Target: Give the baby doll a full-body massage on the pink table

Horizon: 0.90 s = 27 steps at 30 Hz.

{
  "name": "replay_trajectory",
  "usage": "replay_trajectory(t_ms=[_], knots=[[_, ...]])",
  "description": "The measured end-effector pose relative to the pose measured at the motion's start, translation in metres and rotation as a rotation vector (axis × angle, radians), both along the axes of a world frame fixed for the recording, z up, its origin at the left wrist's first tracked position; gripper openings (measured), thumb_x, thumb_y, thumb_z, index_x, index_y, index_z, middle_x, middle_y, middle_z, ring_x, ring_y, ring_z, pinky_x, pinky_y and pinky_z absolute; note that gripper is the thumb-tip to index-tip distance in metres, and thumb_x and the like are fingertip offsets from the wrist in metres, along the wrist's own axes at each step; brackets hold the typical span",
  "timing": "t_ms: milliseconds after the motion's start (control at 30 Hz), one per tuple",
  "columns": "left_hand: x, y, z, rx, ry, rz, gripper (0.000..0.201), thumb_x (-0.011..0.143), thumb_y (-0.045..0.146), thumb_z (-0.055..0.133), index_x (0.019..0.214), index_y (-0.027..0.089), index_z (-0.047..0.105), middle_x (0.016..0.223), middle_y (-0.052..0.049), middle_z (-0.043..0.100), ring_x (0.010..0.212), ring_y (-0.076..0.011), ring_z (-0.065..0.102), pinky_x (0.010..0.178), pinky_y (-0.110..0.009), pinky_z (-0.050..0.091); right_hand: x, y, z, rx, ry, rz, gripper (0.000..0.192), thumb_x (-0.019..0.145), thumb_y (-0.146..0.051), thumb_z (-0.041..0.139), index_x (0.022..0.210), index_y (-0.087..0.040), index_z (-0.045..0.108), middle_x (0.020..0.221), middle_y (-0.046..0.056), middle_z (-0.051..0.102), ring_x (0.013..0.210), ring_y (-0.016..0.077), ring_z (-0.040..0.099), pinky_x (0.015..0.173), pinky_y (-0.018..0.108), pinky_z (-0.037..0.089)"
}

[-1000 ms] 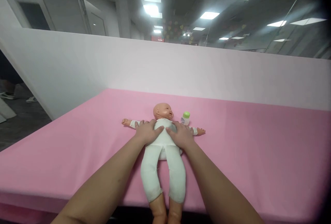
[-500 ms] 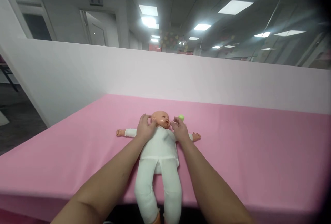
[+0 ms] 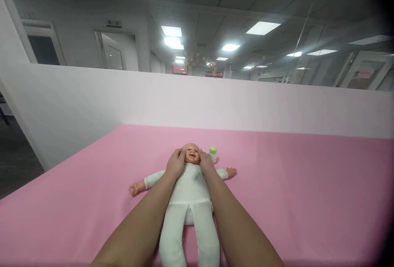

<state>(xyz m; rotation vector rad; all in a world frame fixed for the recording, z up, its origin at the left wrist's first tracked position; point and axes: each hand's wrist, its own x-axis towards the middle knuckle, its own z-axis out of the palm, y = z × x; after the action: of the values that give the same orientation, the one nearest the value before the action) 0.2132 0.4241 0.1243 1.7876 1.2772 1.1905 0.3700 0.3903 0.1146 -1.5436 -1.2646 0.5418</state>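
A baby doll point(image 3: 191, 189) in a white cloth body lies on its back, its head away from me and its arms spread. My left hand point(image 3: 176, 163) is against the left side of the doll's head, fingers curved along the cheek. On the other side my right hand point(image 3: 206, 162) presses to the opposite cheek, so the head is held between both hands. The doll's face points up towards me. Just beyond my right hand stands a small bottle point(image 3: 213, 154) with a green cap, its lower part partly hidden by that hand.
The doll lies on a pink-covered table point(image 3: 292, 193). A white low wall point(image 3: 246, 104) closes off the far side, with a glass pane above it. Behind are a doorway point(image 3: 115, 51) and ceiling lights point(image 3: 263, 28).
Both hands have closed in on the doll's head, which has turned from facing right to facing up. The doll's arm on the left has swung down. The view has tilted upward.
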Motion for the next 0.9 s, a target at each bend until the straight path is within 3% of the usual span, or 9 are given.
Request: replay_trajectory(t_ms=[233,333,433,600,767,900], knots=[[0.005,0.011,-0.013,-0.075,-0.083,0.071,0.054,0.090,0.072,0.049,0.101,0.021,0.064,0.106,-0.008,0.075,0.101,-0.0274,0.069,0.091,-0.040,0.050,0.008,0.009,-0.009,-0.026,0.285,0.025,0.052,0.090,-0.061,0.050,0.115,-0.018,0.068,0.118,0.009,0.072,0.109,0.0258,0.066,0.095,0.036,0.053],[0.012,0.013,-0.018,-0.091,-0.109,0.068,0.059,0.085,0.075,0.056,0.106,0.020,0.063,0.111,-0.010,0.074,0.102,-0.0271,0.069,0.090,-0.038,0.050,0.013,0.012,-0.008,-0.042,0.325,0.105,0.053,0.089,-0.061,0.050,0.112,-0.017,0.069,0.112,0.009,0.074,0.105,0.0273,0.068,0.091,0.037,0.054],[0.016,0.015,-0.022,-0.077,-0.120,0.055,0.064,0.083,0.072,0.061,0.117,0.018,0.061,0.122,-0.014,0.071,0.111,-0.0277,0.067,0.093,-0.038,0.050,0.015,0.013,-0.009,-0.028,0.301,0.094,0.057,0.090,-0.062,0.050,0.122,-0.017,0.066,0.114,0.010,0.073,0.107,0.0286,0.067,0.094,0.040,0.053],[0.018,0.014,-0.020,-0.092,-0.165,0.010,0.054,0.087,0.056,0.062,0.126,0.019,0.062,0.130,-0.013,0.068,0.117,-0.0271,0.065,0.100,-0.038,0.048,0.014,0.011,-0.011,-0.021,0.235,0.041,0.062,0.089,-0.052,0.052,0.144,-0.024,0.050,0.129,0.007,0.067,0.114,0.0257,0.064,0.098,0.038,0.052],[0.016,0.006,-0.008,-0.103,-0.304,-0.122,0.062,0.086,0.032,0.058,0.146,0.019,0.052,0.151,-0.009,0.055,0.137,-0.0267,0.052,0.112,-0.036,0.043,0.012,0.004,-0.006,0.084,0.277,0.128,0.064,0.084,-0.049,0.056,0.143,-0.026,0.049,0.142,0.005,0.058,0.127,0.0251,0.056,0.105,0.037,0.047],[0.011,0.001,-0.003,-0.123,-0.405,-0.262,0.070,0.082,0.023,0.055,0.151,0.023,0.048,0.156,-0.005,0.049,0.139,-0.0264,0.050,0.110,-0.036,0.046,0.010,-0.005,-0.002,0.156,0.242,0.212,0.062,0.084,-0.045,0.059,0.142,-0.026,0.047,0.149,0.005,0.052,0.135,0.0236,0.050,0.112,0.035,0.042]])
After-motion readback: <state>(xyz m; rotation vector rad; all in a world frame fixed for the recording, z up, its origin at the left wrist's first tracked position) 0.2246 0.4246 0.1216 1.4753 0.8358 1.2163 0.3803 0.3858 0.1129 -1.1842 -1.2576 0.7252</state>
